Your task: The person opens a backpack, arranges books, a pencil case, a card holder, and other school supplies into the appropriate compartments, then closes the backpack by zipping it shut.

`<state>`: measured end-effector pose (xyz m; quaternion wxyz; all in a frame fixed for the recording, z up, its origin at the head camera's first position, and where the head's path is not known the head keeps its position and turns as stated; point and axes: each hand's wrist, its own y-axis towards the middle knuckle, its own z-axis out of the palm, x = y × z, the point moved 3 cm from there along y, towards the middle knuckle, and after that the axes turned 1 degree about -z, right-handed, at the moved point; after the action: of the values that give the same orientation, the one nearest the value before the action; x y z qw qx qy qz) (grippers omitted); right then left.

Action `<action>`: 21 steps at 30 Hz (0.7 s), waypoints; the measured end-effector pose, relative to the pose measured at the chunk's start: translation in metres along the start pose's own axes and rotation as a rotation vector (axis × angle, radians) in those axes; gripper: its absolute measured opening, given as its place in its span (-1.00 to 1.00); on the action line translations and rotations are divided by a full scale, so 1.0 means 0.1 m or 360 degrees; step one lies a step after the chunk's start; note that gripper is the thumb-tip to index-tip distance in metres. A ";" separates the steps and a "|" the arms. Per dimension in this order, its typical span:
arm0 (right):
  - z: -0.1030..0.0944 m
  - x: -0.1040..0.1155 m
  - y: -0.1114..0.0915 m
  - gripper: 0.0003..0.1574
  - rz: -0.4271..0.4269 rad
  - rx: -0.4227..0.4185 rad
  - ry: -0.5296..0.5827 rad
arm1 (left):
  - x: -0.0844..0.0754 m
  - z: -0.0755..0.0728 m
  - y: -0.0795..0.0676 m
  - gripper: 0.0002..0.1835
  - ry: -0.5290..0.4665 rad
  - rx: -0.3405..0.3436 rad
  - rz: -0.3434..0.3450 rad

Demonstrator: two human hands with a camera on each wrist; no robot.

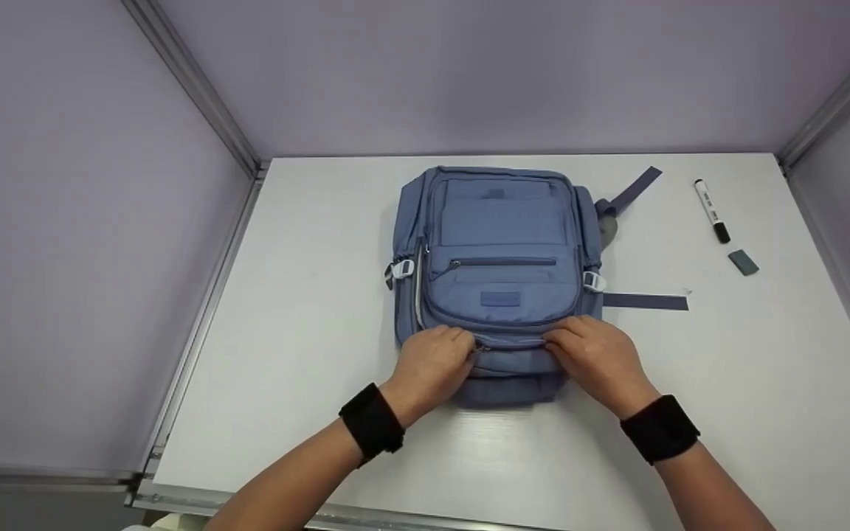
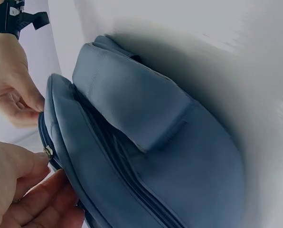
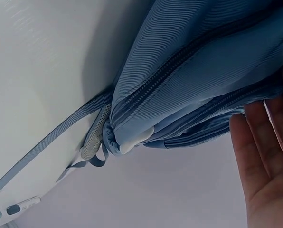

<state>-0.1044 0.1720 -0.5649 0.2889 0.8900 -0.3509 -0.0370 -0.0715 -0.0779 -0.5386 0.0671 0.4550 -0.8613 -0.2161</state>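
Note:
A blue backpack [image 1: 502, 221] lies flat on the white table, front side up. At its lower front edge, my left hand [image 1: 436, 365] pinches the small metal zipper pull [image 2: 48, 151] of a front pocket, thumb against it and fingers curled below. Across from it, my right hand [image 1: 598, 361] pinches the same pocket's edge near the right side; the left wrist view shows its thumb and fingers meeting on the fabric. In the right wrist view, fingers [image 3: 262, 142] touch the zippered edge, with part of the hand cut off.
Straps [image 1: 646, 301] stick out from the bag's right side. Farther right lie a white marker [image 1: 711, 210] with a black cap and a small dark green block [image 1: 743, 262]. Pale walls [image 1: 513, 74] bound the table [image 1: 307, 295] at the back and sides.

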 end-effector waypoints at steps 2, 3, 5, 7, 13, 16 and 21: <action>0.00 0.00 0.00 -0.75 0.0003 0.0004 0.0004 | 0.05 -0.02 -0.04 -0.78 -0.0016 -0.0044 0.0001; 0.01 0.00 0.00 -0.75 0.0006 0.0007 0.0008 | 0.07 -0.02 -0.06 -0.77 -0.0027 -0.0066 0.0005; 0.01 0.00 0.00 -0.75 0.0013 0.0017 0.0019 | 0.10 -0.04 -0.08 -0.75 -0.0040 -0.0109 0.0024; 0.01 0.00 0.00 -0.75 0.0025 0.0028 0.0029 | 0.11 -0.05 -0.10 -0.74 -0.0050 -0.0150 0.0048; 0.00 0.08 0.06 -0.77 0.0009 0.0018 0.0094 | 0.13 -0.04 -0.13 -0.79 -0.0055 -0.0158 0.0072; -0.01 0.19 0.15 -0.76 -0.0045 -0.0002 0.0152 | 0.13 -0.04 -0.13 -0.83 -0.0064 -0.0131 0.0065; 0.03 0.43 0.37 -0.77 -0.0173 0.0007 0.0209 | 0.13 -0.05 -0.13 -0.84 -0.0096 -0.0124 0.0075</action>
<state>-0.0958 0.1210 -0.5414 0.3069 0.9088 -0.2825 0.0064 -0.0672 -0.0962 -0.5408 0.0637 0.4250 -0.8643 -0.2615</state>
